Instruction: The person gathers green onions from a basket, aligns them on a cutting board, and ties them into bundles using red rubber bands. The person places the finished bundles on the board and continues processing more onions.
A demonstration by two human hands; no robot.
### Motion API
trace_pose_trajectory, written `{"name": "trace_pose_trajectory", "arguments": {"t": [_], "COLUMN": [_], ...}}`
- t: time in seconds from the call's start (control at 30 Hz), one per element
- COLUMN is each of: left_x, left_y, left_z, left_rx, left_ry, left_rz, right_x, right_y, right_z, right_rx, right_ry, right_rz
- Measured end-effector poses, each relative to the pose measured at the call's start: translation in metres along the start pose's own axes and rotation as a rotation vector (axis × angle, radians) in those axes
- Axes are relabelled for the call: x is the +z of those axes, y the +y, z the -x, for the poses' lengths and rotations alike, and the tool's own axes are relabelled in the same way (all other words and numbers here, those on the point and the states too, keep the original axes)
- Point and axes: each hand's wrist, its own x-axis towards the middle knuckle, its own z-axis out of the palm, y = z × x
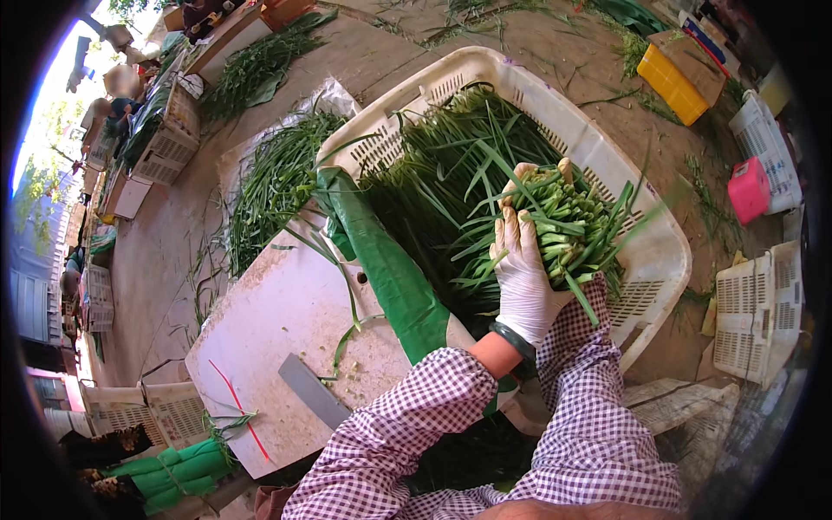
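A bunch of green stalks (564,237), which look like garlic chives, is held between my two hands with its cut ends towards me and to the right. My left hand (525,286), in a white glove with stained fingertips, presses against the bunch's left side, fingers extended. A dark bangle circles that wrist. Of my right hand (518,181) only gloved fingertips show at the bunch's far side; the stalks hide the rest. Beneath is a large white plastic crate (624,162) with slotted walls, holding many more long green leaves (448,162).
Left of the crate, a white board (286,312) carries a grey flat blade (315,390), a red strip (239,409) and scraps. A green plastic sheet (390,273) covers the crate's near-left rim. Loose greens (279,175) lie beyond. Other crates (757,312) stand right; people work at upper left.
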Motion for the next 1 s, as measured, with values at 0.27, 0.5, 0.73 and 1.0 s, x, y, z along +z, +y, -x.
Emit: {"name": "trace_pose_trajectory", "arguments": {"t": [0.27, 0.5, 0.73, 1.0], "left_x": [-0.02, -0.063, -0.114, -0.249], "left_y": [0.041, 0.103, 0.135, 0.141], "left_z": [-0.001, 0.011, 0.019, 0.019], "left_rx": [0.062, 0.181, 0.212, 0.539], "left_ry": [0.175, 0.219, 0.345, 0.482], "left_rz": [0.193, 0.385, 0.513, 0.177], "right_x": [0.04, 0.117, 0.198, 0.311], "right_y": [-0.044, -0.108, -0.109, -0.059], "right_z": [0.028, 0.035, 0.031, 0.005], "right_rx": [-0.099, -0.268, -0.326, -0.414], "right_ry": [0.044, -0.025, -0.148, -0.392], "right_rz": [0.264, 0.56, 0.709, 0.729]}}
